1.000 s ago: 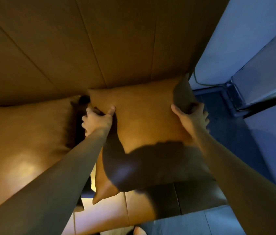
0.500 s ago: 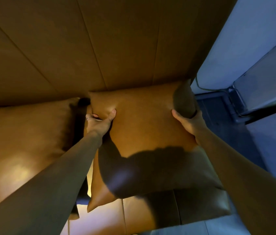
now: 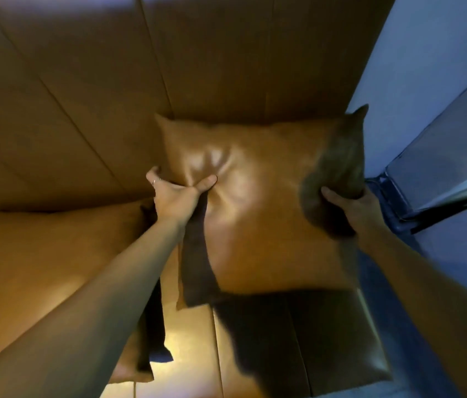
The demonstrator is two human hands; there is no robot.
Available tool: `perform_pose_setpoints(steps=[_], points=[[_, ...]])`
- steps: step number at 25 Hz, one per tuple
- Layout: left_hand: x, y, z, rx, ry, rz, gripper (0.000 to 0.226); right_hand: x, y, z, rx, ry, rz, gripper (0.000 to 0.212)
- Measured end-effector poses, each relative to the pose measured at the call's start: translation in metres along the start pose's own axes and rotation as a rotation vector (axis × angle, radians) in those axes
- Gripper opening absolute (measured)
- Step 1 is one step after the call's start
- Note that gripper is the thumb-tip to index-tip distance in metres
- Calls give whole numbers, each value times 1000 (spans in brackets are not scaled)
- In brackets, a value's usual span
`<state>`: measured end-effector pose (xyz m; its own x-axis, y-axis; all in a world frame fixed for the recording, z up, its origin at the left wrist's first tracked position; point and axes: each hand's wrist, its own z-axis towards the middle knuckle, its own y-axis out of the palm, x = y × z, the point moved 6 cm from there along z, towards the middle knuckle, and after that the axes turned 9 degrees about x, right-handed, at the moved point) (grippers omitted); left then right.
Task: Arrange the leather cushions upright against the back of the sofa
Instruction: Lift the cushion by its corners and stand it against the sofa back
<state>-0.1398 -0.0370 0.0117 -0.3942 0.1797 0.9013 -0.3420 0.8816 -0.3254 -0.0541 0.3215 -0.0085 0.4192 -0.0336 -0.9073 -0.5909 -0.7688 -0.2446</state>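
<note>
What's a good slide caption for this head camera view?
Both hands, left hand and right hand, grip a tan leather cushion against the sofa back, beside a second cushion.

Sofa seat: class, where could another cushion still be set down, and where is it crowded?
Free: the lit seat strip in front, between the left cushion and the held cushion. Crowded: along the sofa back, where both cushions and both hands sit.

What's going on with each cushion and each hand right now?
Right cushion: upright against the sofa back, gripped at both sides.
Left cushion: leaning against the sofa back, untouched.
Left hand: clutching the right cushion's left edge.
Right hand: clutching its right edge.
</note>
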Motion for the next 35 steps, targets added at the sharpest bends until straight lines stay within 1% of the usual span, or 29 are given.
perform_pose_setpoints(steps=[1, 4, 5, 7, 9, 10, 11, 13, 15, 19, 22, 24, 26, 28, 30, 32, 33, 35], points=[[18, -2, 1, -33, 14, -46, 100, -21, 0, 1, -9, -29, 32, 82], [54, -6, 3, -110, 48, -162, 79, -74, 0, 10, -59, -110, 69, 88], [60, -7, 3, -129, 67, -186, 78, -86, 1, 13, -80, -126, 70, 89], [60, -8, 7, -180, 83, -191, 88, -101, 8, 20, -136, -137, 68, 87], [54, -5, 10, -252, 32, -181, 112, -109, 18, 24, -194, -89, 95, 84], [54, -1, 11, -281, 7, -170, 120, -109, 21, 26, -202, -56, 114, 85], [56, 4, 9, -305, -2, -164, 122, -109, 22, 28, -194, -34, 121, 88], [61, 14, 8, -309, -3, -185, 115, -111, 19, 30, -148, -25, 139, 93], [61, 16, 10, -266, -6, -218, 108, -112, 18, 30, -112, -29, 148, 92], [56, 16, 11, -218, -17, -256, 109, -107, 17, 37, -86, -41, 153, 89], [55, 20, 21, -203, -56, -272, 94, -102, 20, 43, -44, -55, 119, 92], [52, 25, 27, -234, -88, -260, 87, -99, 24, 44, 5, -80, 60, 96], [51, 30, 32, -252, -109, -251, 86, -96, 29, 45, 44, -113, -6, 97], [53, 31, 33, -257, -123, -256, 88, -96, 33, 45, 72, -134, -85, 97], [56, 30, 30, -272, -126, -253, 95, -99, 35, 43, 99, -136, -158, 97], [58, 25, 27, -269, -110, -218, 100, -105, 34, 35, 171, -149, -251, 94], [61, 20, 26, -254, -96, -195, 99, -110, 35, 29, 224, -186, -310, 92], [66, 7, 25, -227, -65, -180, 96, -123, 40, 8, 317, -320, -445, 89]])
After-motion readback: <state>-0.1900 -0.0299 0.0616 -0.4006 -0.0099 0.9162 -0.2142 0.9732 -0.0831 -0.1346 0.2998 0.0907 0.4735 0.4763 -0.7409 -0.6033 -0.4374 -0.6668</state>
